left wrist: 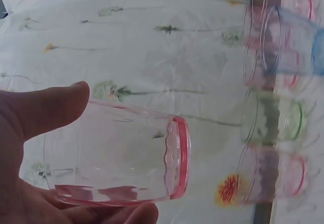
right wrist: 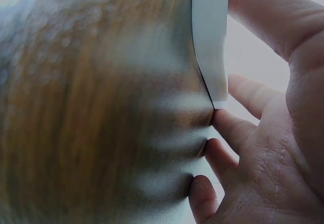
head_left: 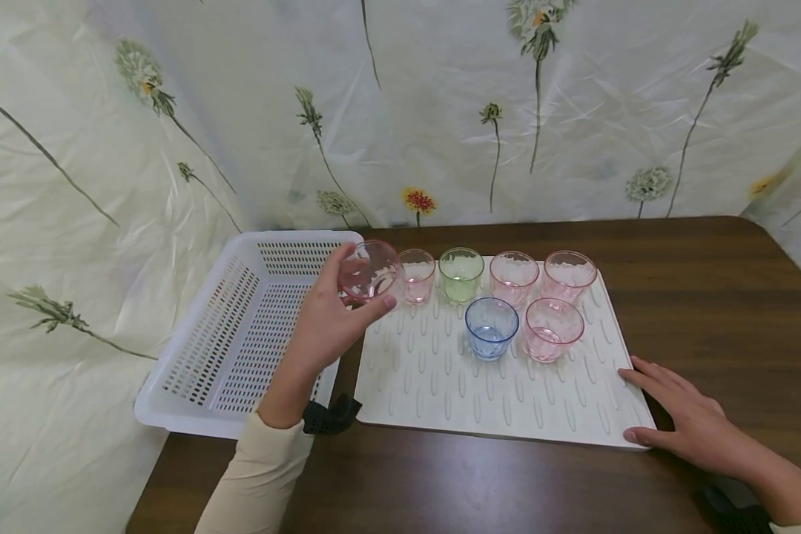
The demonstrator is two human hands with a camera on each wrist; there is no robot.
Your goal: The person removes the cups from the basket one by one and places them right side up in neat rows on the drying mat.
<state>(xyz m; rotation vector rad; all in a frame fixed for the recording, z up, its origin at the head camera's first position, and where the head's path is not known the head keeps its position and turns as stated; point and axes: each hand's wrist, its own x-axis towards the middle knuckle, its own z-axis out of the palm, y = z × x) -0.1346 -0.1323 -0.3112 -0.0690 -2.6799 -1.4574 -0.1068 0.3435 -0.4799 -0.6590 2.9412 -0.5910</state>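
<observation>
My left hand (head_left: 323, 319) grips a clear pink-tinted drinking glass (head_left: 380, 278) between thumb and fingers, raised over the gap between basket and mat. In the left wrist view this glass (left wrist: 116, 155) has a thick pink base and is tilted. On the white ribbed drying mat (head_left: 427, 400) stand several glasses: a small pink glass (head_left: 417, 278), a green glass (head_left: 461, 276) and pink glasses (head_left: 514, 276) along the back, with a blue glass (head_left: 491, 330) and another pink glass (head_left: 552, 331) in front. My right hand (head_left: 690, 419) rests at the mat's right edge, its thumb and fingers touching it.
A white perforated plastic basket (head_left: 173, 386) stands left of the mat, on the dark wooden table (head_left: 454, 482). Behind the table hangs a pale floral sheet (head_left: 427, 111), which also covers the left side.
</observation>
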